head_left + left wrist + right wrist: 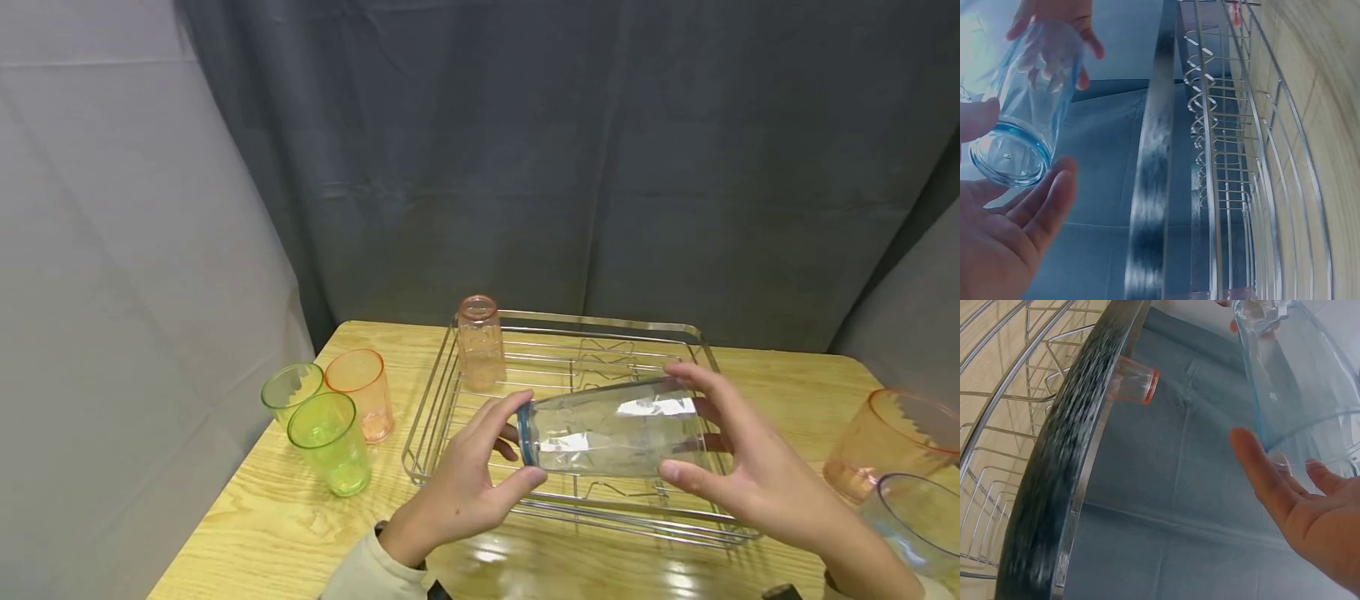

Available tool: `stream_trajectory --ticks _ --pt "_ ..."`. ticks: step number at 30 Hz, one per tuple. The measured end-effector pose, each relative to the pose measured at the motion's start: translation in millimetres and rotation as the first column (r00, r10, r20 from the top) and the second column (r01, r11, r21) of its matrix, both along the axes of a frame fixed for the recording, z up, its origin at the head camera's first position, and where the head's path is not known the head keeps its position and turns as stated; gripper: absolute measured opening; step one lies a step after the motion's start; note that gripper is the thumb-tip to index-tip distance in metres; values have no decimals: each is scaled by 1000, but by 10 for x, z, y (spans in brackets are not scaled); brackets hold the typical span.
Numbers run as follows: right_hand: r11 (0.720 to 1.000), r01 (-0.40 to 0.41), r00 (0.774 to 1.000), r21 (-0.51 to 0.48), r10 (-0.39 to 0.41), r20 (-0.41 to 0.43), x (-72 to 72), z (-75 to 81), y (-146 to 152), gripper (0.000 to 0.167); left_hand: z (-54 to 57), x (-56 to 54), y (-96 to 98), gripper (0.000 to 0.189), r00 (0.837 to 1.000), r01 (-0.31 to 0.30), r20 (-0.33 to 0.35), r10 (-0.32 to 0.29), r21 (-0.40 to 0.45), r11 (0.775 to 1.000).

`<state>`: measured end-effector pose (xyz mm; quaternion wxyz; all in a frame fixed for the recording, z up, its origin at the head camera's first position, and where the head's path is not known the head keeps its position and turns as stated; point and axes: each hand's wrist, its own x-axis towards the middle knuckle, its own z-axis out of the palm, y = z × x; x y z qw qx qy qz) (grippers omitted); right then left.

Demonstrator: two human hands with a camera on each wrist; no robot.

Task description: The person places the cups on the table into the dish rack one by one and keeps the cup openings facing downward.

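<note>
A clear bluish plastic cup [615, 429] is held sideways above the wire dish rack [600, 322], its thick blue base to the left and its wide mouth to the right. My left hand [480, 479] grips the base between thumb and fingers, seen close up in the left wrist view around the cup's blue ring [1013, 150]. At the mouth end, my right hand [742, 450] holds the cup with thumb below and fingers above and behind. An orange-pink cup [482, 350] stands upside down in the rack's back left corner.
Left of the rack, two green cups [330, 446] and an orange cup [363, 400] stand upright on the wooden table [247, 533]. At the right edge are another orange cup [892, 433] and a bluish cup [915, 521]. Grey curtains [525, 167] hang behind and beside the table.
</note>
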<state>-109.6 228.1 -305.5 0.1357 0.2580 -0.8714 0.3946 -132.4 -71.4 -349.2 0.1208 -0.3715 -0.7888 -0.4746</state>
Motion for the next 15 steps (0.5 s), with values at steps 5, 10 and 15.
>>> stream_trajectory --ticks 5,10,15 --pt "1000 -1 1000 27 1 7 1 -36 3 98 31 17 -20 76 1000 11 -7 -11 33 999" --pt "1000 -28 1000 12 28 -10 -5 -50 -19 98 56 35 -27 80 998 -29 -53 30 20 999" --pt "999 -35 999 7 35 4 -8 -91 -42 99 85 65 -27 87 995 -95 -23 94 -49 994"
